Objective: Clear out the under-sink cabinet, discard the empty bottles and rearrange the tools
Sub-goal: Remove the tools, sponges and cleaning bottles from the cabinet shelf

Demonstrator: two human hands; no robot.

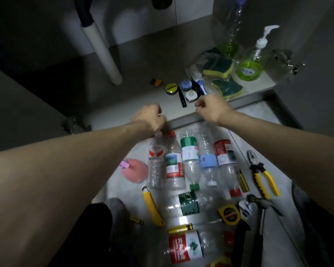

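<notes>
Both arms reach forward over the floor (258, 120) toward the open cabinet (135, 105). The left hand (149, 118) has its fingers curled just above the top of a clear bottle (155, 164); whether they grip it I cannot tell. The right hand (210, 110) is a loose fist over the cabinet edge, and nothing shows inside it.

Five plastic bottles lie side by side on the floor and look empty: the clear one, one with a red cap (175, 166), one with a green label (189, 157), one with a blue band (207, 160) and one with a red label (225, 160). Nearer to the person lie two more bottles (185, 247), a yellow cutter (152, 207), pliers (262, 176) and a tape measure (228, 213).

Inside the cabinet stand a pump bottle (255, 60) and a tall clear bottle (232, 35), both with only a green bottom; sponges (218, 68) lie in a clear bag beside them
</notes>
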